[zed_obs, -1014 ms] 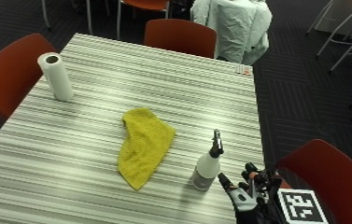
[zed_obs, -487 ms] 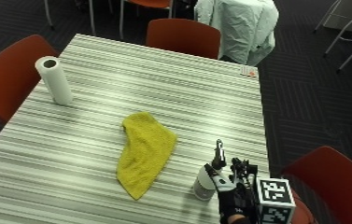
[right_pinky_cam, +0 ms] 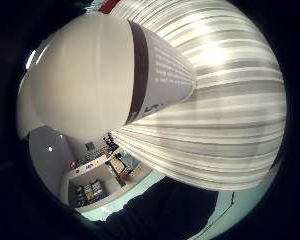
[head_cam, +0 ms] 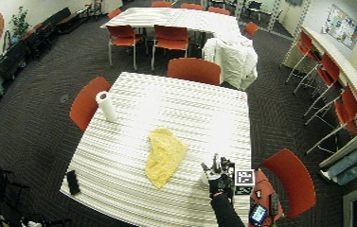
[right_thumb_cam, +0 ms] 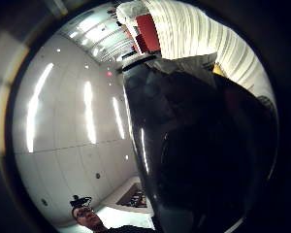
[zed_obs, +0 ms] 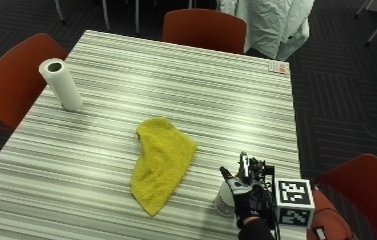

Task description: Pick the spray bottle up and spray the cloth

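While right hand [zed_obs: 246, 199] grips spray bottle [zed_obs: 226, 198], contents unseen, yellow cloth [zed_obs: 160, 161] beside

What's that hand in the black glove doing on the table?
The gloved hand is at the spray bottle, which stands upright near the table's edge. The bottle fills both palm views, so the palm is right against it. The yellow cloth lies beside it, and a paper towel roll stands at the far side.

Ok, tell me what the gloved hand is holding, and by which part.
The hand is against the bottle's body, but whether it holds it cannot be told.
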A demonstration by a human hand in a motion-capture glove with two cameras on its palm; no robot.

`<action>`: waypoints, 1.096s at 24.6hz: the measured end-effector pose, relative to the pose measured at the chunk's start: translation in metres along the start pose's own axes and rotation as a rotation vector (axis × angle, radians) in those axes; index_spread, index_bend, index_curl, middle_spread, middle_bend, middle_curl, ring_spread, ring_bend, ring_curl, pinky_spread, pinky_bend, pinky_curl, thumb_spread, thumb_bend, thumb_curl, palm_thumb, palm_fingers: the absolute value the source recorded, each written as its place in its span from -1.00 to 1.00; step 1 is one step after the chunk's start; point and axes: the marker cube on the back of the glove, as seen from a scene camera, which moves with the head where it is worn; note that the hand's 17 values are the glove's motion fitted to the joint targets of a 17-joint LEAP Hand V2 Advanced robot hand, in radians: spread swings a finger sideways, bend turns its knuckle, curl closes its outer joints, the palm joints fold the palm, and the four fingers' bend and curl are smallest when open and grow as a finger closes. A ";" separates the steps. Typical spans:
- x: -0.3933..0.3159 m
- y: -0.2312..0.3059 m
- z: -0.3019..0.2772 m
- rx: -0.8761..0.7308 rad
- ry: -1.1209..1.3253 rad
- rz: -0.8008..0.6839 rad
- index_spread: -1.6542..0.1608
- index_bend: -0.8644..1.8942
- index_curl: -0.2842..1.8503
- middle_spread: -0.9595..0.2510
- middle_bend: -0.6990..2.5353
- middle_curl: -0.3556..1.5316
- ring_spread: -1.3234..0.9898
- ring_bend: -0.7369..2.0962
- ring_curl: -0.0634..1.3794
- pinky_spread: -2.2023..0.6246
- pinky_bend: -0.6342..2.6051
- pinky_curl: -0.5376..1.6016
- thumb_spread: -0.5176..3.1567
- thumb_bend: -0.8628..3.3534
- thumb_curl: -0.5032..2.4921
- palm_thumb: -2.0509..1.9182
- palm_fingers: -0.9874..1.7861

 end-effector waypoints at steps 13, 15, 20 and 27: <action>-0.012 0.007 0.002 0.002 -0.100 -0.060 0.52 -0.06 -0.38 0.56 -0.40 -0.25 0.24 -0.28 -0.52 0.67 -0.48 -0.23 -0.14 -0.57 -0.29 0.54 0.03; -0.008 0.002 -0.001 0.003 -0.096 -0.074 0.56 0.00 -0.36 0.56 -0.34 -0.21 0.22 -0.26 -0.51 0.67 -0.56 -0.27 -0.13 -0.55 -0.28 0.57 0.17; -0.001 -0.002 -0.003 0.007 -0.093 -0.070 0.62 0.02 -0.32 0.55 -0.22 -0.13 0.15 -0.16 -0.43 0.64 -0.61 -0.34 -0.14 -0.54 -0.26 0.62 0.31; -0.013 0.007 -0.007 0.019 -0.143 -0.038 0.66 0.03 -0.26 0.54 -0.19 -0.08 0.10 -0.11 -0.34 0.63 -0.57 -0.37 -0.15 -0.54 -0.25 0.63 0.29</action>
